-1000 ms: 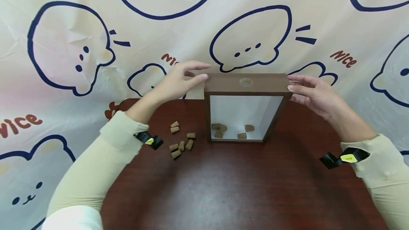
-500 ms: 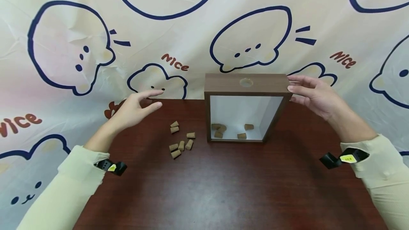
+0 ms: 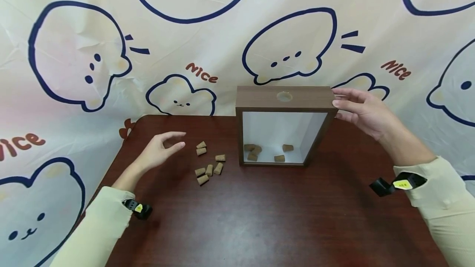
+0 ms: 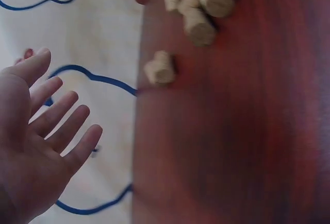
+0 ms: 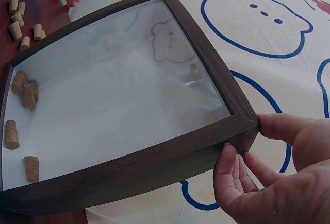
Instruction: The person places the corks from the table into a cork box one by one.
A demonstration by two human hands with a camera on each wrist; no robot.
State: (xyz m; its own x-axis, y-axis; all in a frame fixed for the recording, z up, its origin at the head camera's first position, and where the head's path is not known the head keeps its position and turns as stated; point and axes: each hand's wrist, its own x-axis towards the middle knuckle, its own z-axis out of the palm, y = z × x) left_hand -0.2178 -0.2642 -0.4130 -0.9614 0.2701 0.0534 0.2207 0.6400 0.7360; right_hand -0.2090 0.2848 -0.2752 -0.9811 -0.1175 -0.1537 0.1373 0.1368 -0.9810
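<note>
A brown wooden shadow box (image 3: 256, 98) with a clear front and a round hole in its top stands upright on the table. Several corks (image 3: 279, 158) lie inside on its floor. My right hand (image 3: 367, 112) holds the box's upper right corner, thumb and fingertips against the frame, as the right wrist view also shows. My left hand (image 3: 157, 151) hovers left of the loose corks (image 3: 209, 170), fingers relaxed and nothing in them. In the left wrist view the left palm (image 4: 41, 147) is bare, apart from the corks (image 4: 200, 27) on the table.
The dark red-brown table (image 3: 237, 217) reaches back to a pale cloth (image 3: 222, 44) printed with blue cartoon outlines. Loose corks lie in two small groups left of the box. The table's left edge runs beneath my left forearm.
My left hand has moved away from the box's upper left corner, leftward and then down to beside the loose corks. The right hand stays at its corner.
</note>
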